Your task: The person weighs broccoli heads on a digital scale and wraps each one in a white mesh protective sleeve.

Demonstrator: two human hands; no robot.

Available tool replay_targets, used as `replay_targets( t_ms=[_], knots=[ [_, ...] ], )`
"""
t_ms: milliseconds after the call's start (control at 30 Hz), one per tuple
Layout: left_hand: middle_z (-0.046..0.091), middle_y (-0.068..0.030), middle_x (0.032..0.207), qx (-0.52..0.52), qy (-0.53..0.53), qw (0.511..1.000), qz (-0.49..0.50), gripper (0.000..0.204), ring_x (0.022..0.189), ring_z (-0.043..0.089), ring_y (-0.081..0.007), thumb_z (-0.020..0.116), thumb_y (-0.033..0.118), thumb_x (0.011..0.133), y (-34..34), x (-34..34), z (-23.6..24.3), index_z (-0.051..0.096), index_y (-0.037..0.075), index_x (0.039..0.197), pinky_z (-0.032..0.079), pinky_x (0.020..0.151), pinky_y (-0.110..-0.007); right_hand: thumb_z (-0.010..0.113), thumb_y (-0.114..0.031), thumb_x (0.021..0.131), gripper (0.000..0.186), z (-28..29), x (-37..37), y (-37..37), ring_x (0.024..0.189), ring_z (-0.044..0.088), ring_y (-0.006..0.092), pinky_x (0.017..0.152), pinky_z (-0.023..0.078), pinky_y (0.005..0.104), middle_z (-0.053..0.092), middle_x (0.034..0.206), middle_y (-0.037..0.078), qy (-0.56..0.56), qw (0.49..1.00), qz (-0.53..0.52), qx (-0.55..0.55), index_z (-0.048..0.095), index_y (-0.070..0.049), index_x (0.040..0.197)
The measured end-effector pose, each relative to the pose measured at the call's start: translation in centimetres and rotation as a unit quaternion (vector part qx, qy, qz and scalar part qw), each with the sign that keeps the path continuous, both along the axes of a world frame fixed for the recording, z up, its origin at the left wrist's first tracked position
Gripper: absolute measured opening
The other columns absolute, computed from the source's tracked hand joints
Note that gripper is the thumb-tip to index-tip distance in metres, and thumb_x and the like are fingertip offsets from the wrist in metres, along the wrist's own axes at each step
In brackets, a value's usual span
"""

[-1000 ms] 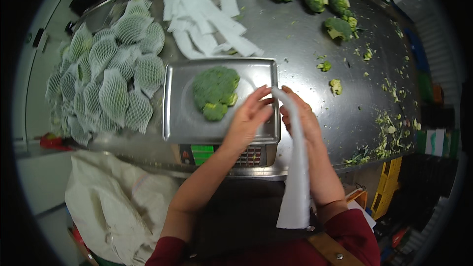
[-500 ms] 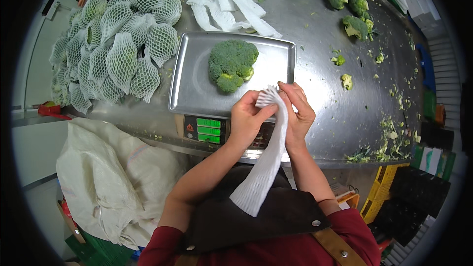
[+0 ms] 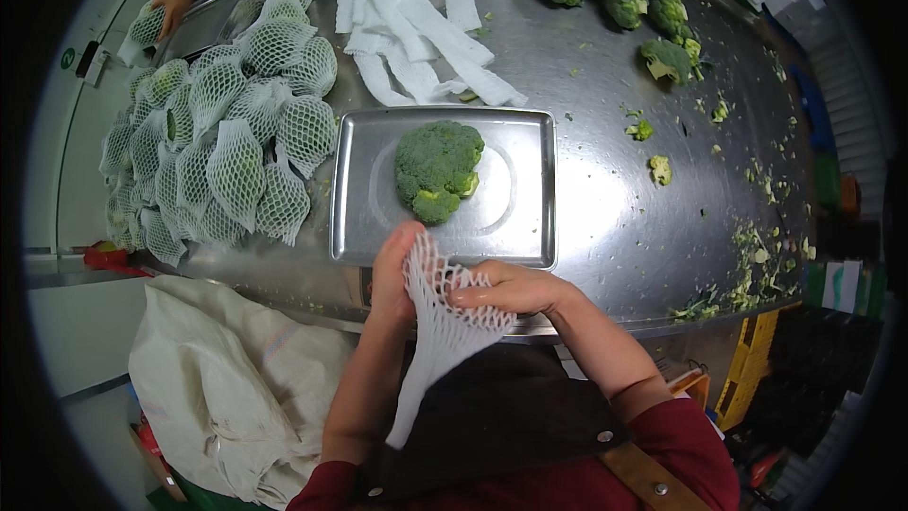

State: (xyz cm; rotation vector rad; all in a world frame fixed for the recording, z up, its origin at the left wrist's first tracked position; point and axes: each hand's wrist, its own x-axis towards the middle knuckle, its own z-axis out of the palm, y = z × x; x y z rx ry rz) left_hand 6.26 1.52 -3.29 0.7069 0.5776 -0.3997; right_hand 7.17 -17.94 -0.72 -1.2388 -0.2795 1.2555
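A white foam net sleeve (image 3: 445, 322) is stretched wide between my hands, its narrow tail hanging down over my dark apron. My left hand (image 3: 390, 274) holds the left side of its mouth, fingers pointing up. My right hand (image 3: 515, 290) holds the right side, thumb hooked in the mesh. Just beyond them, a green broccoli head (image 3: 437, 168) lies on the metal scale tray (image 3: 515, 237); neither hand touches it.
Netted broccoli heads (image 3: 236, 166) are piled on the left. Another person's hand (image 3: 173, 5) holds one at far left. Spare white sleeves (image 3: 416, 24) lie behind the tray. Bare broccoli (image 3: 624, 5) and trimmings (image 3: 752, 246) are on the right; a white sack (image 3: 227, 369) sits front left.
My hands have come nearer my body and spread the gathered sleeve open into a wide mesh. Another person's hand with a netted broccoli has appeared at the upper left.
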Motion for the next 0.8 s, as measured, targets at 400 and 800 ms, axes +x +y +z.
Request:
replay_targets(
  t_ms=[400,800],
  knots=[
    [0.066,-0.0048,0.081,0.53,-0.218,0.817,-0.063,0.016,0.073,0.06,-0.0124,0.058,0.006,0.084,3.2,2.6,-2.0,0.065,0.0,0.097,0.049,0.064,-0.027,0.062,-0.015,0.084,0.034,-1.0,2.9,-2.2,0.093,0.064,0.017,0.076,0.052,0.0281,0.066,0.107,0.009,-0.245,0.92,-0.286,-0.105,0.061,-0.008,0.117],
    [0.062,-0.0156,0.101,0.031,-0.254,0.963,0.088,0.044,0.092,0.062,-0.0246,0.044,0.039,0.092,3.4,7.7,-3.7,0.054,-0.001,0.107,0.052,0.078,-0.038,0.053,-0.016,0.089,0.022,2.6,5.3,0.6,0.077,0.06,0.024,0.068,0.046,0.0311,0.059,0.085,0.015,-0.424,0.797,-0.423,-0.074,0.061,0.001,0.101]
  ],
)
